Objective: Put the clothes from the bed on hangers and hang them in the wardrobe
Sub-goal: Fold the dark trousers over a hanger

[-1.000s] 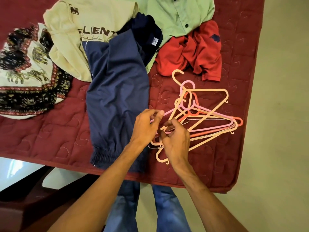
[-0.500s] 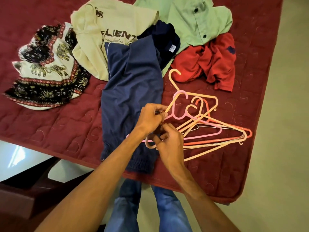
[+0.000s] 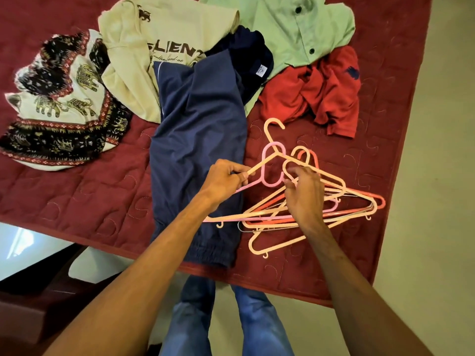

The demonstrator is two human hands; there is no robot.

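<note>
Worked one hanger loose from a tangle on the bed [image 3: 77, 201].
Pinched an arm of the peach hanger [image 3: 268, 134] in the left hand [image 3: 226, 179], curled the right hand [image 3: 304, 199] round hooks in the hanger pile [image 3: 359, 209] beside the navy trousers [image 3: 200, 140]; risked dragging the interlocked pile floorward. Read only "SLIEN" on the cream shirt [image 3: 144, 47].

The hands, pressed together before, now work apart: left hand [image 3: 223, 179] pinches one hanger [image 3: 271, 141], right hand [image 3: 304, 199] grips the pile [image 3: 367, 195].
</note>
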